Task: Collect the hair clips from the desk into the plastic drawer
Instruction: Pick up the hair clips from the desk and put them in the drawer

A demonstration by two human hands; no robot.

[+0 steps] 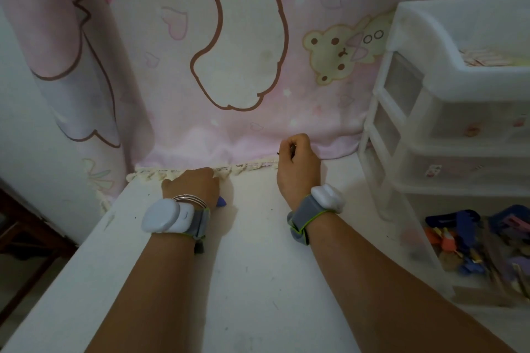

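**Clips in both fists at the worktop's back edge**

A blue clip (221, 201) pokes out from under the left hand (192, 185), whose grip is clenched over it on the worktop (252, 266). The right hand (298, 166) grips a thin dark clip (292, 149) near the curtain (229, 66). To the right, the open drawer (424, 252) holds a heap of coloured clips (470, 241).
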